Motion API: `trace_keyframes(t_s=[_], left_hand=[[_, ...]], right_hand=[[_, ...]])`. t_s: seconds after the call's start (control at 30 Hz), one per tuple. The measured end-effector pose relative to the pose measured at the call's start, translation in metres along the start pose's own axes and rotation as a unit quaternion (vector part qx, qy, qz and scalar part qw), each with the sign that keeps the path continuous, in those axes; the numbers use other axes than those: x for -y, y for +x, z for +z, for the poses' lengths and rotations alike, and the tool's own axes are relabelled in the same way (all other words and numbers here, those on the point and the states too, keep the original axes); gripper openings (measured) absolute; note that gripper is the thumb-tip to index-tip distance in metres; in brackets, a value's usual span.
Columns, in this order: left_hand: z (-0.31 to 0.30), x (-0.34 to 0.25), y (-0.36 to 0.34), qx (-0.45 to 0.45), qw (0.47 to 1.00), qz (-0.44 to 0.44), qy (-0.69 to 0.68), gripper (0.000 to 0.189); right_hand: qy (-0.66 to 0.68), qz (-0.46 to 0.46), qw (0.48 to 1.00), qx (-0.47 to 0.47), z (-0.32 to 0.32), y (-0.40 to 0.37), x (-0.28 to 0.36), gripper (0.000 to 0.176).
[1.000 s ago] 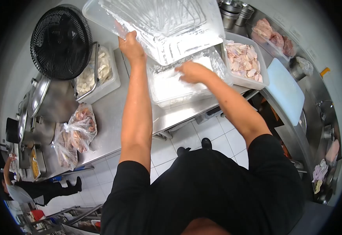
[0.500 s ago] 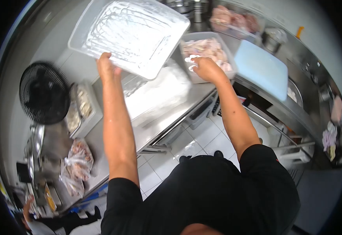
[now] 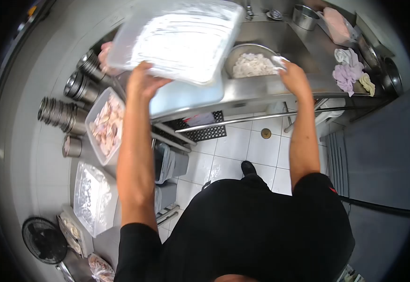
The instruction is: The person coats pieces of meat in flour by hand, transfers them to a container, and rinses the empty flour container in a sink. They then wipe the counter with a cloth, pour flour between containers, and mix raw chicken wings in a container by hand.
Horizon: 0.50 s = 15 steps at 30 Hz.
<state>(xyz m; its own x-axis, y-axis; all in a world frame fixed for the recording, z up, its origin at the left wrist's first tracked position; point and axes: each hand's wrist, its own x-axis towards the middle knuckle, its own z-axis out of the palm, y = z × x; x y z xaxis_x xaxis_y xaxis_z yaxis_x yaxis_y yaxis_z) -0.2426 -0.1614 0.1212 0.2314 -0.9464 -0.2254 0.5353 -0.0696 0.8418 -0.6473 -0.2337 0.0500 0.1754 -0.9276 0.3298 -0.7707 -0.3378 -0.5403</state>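
My left hand [image 3: 145,83] grips the near edge of a translucent plastic tub [image 3: 120,51], its inside smeared with white powder. The tub is tilted and raised over a light blue cutting board [image 3: 179,97], covering much of it. White coats the fingertips of my right hand [image 3: 293,77], which reach the right rim of a metal bowl [image 3: 231,57] in the sink; whether they grip it I cannot tell. Pale, white-coated pieces [image 3: 253,66] lie in the bowl.
On the left counter stand a tub of raw chicken pieces [image 3: 107,123], a tub of white powder [image 3: 92,197], metal containers [image 3: 73,120] and a black fan [image 3: 44,239]. Cloths [image 3: 348,70] lie right of the sink [image 3: 294,47]. A rail [image 3: 242,121] runs below the counter edge.
My view has turned right, from the powder tub to the sink. The smeared tub has come along in my left hand. My right hand has gone from beside the chicken tub to the bowl's rim.
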Motion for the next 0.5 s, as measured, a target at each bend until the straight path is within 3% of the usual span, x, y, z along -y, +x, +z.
trace_keyframes(t_s=[0.1,0.17,0.23,0.3,0.37,0.47,0.5], left_hand=[[0.088,0.064,0.058,0.065,0.995,-0.053,0.045,0.056],[0.131,0.102,0.088,0.089,0.991,-0.093,0.043,0.054],[0.166,0.132,0.113,0.098,0.980,-0.164,0.045,0.057],[0.191,0.166,0.144,0.073,0.977,-0.199,0.025,0.054],[0.202,0.202,0.170,0.040,0.974,-0.224,0.008,0.056],[0.214,0.257,0.215,0.011,0.976,-0.218,0.002,0.079],[0.219,0.268,0.224,-0.013,0.973,-0.229,-0.011,0.076]], right_hand=[[-0.034,0.079,0.996,-0.025,-0.067,0.003,-0.064,0.043],[-0.032,0.082,0.993,-0.082,-0.083,0.017,-0.138,0.045],[-0.059,0.101,0.983,-0.139,-0.122,0.014,-0.110,0.046],[-0.042,0.191,0.972,-0.133,-0.136,0.023,-0.136,0.043],[-0.056,0.160,0.976,-0.141,-0.139,0.023,-0.137,0.044],[-0.081,0.102,0.982,-0.138,-0.142,0.039,-0.129,0.042],[-0.070,0.092,0.986,-0.123,-0.139,0.047,-0.118,0.042]])
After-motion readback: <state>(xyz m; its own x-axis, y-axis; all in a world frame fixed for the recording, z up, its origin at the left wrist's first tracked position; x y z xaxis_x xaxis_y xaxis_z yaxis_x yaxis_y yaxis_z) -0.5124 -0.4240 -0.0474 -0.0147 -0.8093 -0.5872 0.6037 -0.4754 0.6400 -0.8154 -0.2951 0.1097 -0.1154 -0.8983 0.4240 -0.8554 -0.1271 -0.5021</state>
